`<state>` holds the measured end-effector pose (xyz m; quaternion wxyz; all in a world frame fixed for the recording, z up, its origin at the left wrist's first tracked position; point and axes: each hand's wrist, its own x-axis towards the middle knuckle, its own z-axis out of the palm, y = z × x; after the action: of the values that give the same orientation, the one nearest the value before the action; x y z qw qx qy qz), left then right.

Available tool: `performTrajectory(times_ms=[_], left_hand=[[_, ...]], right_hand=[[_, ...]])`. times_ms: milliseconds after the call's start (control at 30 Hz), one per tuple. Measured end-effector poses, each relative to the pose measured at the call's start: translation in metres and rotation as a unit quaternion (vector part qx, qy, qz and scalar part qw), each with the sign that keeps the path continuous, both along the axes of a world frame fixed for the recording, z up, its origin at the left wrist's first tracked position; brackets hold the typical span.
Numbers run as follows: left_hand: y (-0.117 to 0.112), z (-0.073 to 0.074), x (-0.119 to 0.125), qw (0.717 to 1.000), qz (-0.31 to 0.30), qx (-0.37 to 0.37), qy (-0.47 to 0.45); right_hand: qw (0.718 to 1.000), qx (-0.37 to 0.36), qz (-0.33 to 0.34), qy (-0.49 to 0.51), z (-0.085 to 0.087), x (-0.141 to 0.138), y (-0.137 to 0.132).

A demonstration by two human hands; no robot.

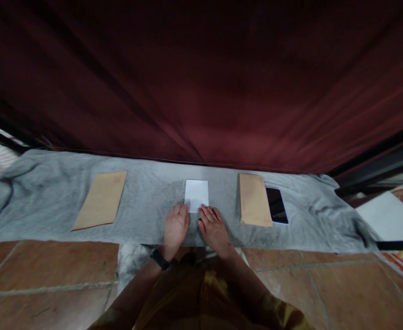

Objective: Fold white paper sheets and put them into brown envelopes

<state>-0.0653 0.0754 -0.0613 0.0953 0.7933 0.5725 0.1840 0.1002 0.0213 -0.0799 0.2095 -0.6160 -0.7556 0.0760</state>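
A small white sheet of paper (196,193) lies in the middle of a grey cloth (50,201) spread on the floor. My left hand (175,227) lies flat on the cloth with its fingertips at the paper's near left corner. My right hand (213,226) is flat too, fingers stretched onto the paper's near right edge. Neither hand holds anything. A black watch band (159,259) is on my left wrist.
A brown envelope (101,199) lies at the left of the cloth, another brown envelope (254,200) at the right with a black phone (276,205) beside it. A dark red curtain (201,82) hangs behind. Brown floor tiles (43,279) lie in front.
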Motion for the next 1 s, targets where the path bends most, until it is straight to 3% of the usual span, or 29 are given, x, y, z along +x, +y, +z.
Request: performTrajectory(times_ms=[100, 167, 467, 700, 1000], left_hand=[[-0.015, -0.015, -0.003, 0.99, -0.134, 0.053, -0.004], [-0.022, -0.023, -0.003, 0.984, -0.168, 0.057, 0.011], [-0.027, -0.023, -0.007, 0.988, -0.142, 0.057, 0.028], [-0.027, -0.024, -0.013, 0.989, -0.13, 0.068, 0.026], [-0.021, -0.022, 0.0, 0.99, -0.107, 0.066, 0.071]], right_hand=[[1.0, -0.005, 0.004, 0.006, 0.0, 0.0, -0.001], [1.0, -0.009, 0.008, 0.005, -0.001, 0.0, -0.001], [1.0, -0.007, 0.001, 0.006, 0.0, -0.001, -0.001], [0.996, 0.019, -0.081, 0.013, -0.004, 0.0, -0.009], [0.996, 0.025, -0.079, 0.026, -0.001, 0.004, -0.002]])
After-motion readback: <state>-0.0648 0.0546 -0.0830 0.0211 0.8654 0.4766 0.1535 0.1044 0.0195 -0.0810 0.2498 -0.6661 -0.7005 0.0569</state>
